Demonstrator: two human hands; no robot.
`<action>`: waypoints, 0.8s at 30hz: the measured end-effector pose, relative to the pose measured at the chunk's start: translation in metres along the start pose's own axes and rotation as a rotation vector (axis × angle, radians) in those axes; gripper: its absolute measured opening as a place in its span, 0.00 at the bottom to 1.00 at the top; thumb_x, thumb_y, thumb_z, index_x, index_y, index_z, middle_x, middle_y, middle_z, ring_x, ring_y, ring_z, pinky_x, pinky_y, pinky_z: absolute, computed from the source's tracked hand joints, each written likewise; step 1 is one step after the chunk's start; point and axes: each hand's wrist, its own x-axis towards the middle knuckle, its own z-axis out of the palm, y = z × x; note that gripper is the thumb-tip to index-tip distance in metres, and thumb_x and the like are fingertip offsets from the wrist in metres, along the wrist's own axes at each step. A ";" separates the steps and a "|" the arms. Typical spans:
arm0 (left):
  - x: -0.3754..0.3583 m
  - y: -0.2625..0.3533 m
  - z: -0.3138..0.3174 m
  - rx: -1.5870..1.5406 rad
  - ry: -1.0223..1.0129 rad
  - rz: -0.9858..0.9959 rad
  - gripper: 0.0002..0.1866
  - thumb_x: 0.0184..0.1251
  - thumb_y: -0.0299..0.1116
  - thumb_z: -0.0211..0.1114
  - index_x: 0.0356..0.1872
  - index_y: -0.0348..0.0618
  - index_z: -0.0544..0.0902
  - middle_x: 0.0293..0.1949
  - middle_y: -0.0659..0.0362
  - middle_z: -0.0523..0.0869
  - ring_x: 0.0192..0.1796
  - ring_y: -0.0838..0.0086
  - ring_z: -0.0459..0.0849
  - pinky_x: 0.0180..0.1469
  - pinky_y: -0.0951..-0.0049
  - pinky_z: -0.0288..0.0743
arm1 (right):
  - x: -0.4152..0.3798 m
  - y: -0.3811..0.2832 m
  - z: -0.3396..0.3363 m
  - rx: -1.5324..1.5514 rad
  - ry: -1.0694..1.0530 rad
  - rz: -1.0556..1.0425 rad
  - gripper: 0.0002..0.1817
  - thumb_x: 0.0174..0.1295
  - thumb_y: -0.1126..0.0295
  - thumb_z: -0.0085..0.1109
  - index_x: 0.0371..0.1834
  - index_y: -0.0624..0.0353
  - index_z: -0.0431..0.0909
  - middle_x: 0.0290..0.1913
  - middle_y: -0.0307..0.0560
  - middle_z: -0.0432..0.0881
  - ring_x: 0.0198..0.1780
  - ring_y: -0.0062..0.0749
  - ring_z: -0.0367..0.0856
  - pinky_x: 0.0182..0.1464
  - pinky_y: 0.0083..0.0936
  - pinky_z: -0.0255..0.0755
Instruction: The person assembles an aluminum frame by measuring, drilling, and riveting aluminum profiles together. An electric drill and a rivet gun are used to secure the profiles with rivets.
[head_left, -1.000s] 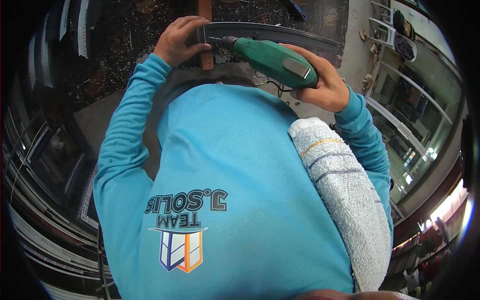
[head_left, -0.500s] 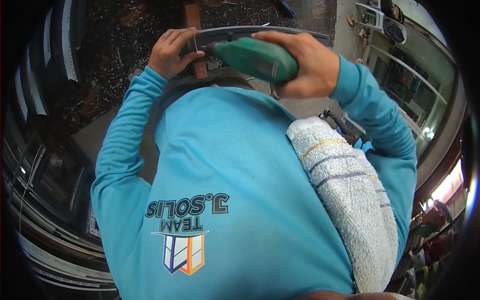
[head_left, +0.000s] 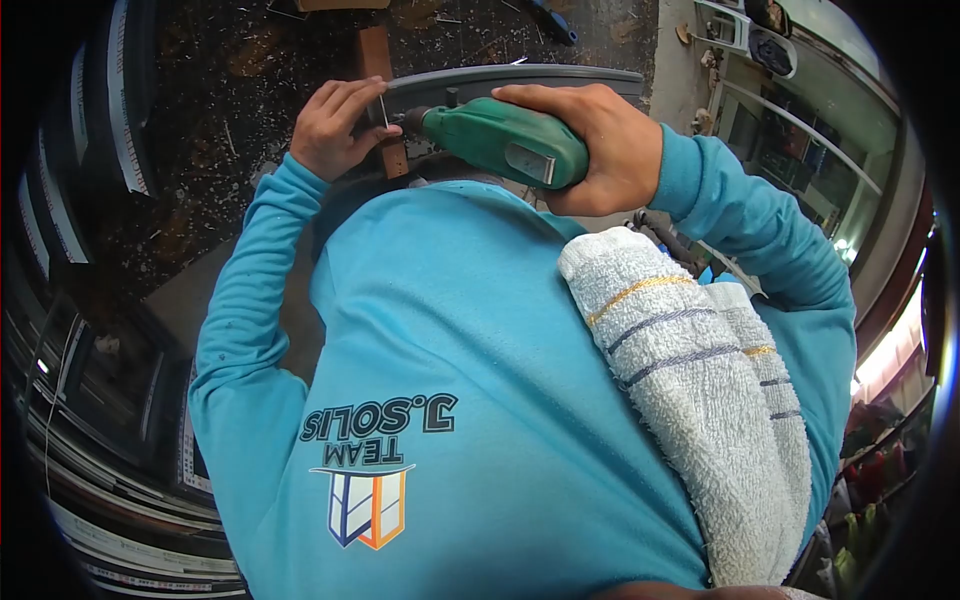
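My right hand (head_left: 615, 150) is wrapped round a green power drill (head_left: 490, 132), its chuck pointing left. The chuck end is close to a thin, pale metal strip (head_left: 384, 110) that my left hand (head_left: 335, 125) pinches by thumb and fingers. Behind the strip lies a brown wooden block (head_left: 396, 160), partly covered by my left hand. I cannot make out whether the drill tip touches the strip. A long grey profile (head_left: 560, 73) runs to the right from the block, just beyond the drill.
The dark work surface (head_left: 240, 90) is littered with shavings. A blue-handled tool (head_left: 553, 22) lies at its far side. Long profiles (head_left: 125, 100) are at the left. A white towel (head_left: 690, 400) hangs over my right shoulder. Glazed frames (head_left: 800, 150) stand at the right.
The drill has tilted slightly and shifted a little left and down in the view. My left hand keeps its pinch on the strip, and the whole view has shifted slightly.
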 end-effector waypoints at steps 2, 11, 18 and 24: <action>0.000 0.001 -0.001 -0.001 -0.007 -0.002 0.31 0.46 0.39 0.79 0.54 0.40 0.81 0.52 0.55 0.85 0.49 0.62 0.84 0.50 0.66 0.80 | 0.000 0.001 0.000 -0.009 0.005 -0.006 0.45 0.39 0.70 0.70 0.65 0.74 0.65 0.52 0.68 0.80 0.49 0.54 0.84 0.59 0.38 0.76; 0.001 0.007 0.000 0.020 0.021 -0.030 0.30 0.47 0.43 0.78 0.53 0.42 0.81 0.51 0.55 0.85 0.49 0.62 0.84 0.52 0.66 0.79 | 0.004 0.002 -0.001 -0.067 -0.024 -0.024 0.47 0.34 0.69 0.71 0.65 0.74 0.66 0.52 0.68 0.80 0.50 0.55 0.84 0.57 0.37 0.77; -0.002 0.018 -0.003 0.058 -0.036 -0.130 0.31 0.48 0.36 0.77 0.55 0.42 0.78 0.54 0.55 0.84 0.54 0.60 0.82 0.57 0.63 0.76 | -0.052 0.016 -0.056 0.558 0.052 0.045 0.50 0.40 0.71 0.67 0.73 0.66 0.56 0.66 0.54 0.71 0.65 0.37 0.71 0.70 0.32 0.60; 0.058 0.052 -0.040 -0.072 0.037 -0.286 0.24 0.56 0.40 0.74 0.51 0.40 0.79 0.49 0.53 0.84 0.52 0.55 0.82 0.54 0.58 0.76 | -0.105 0.166 -0.060 0.728 0.427 0.127 0.66 0.34 0.62 0.75 0.79 0.56 0.41 0.67 0.51 0.64 0.67 0.40 0.64 0.68 0.28 0.56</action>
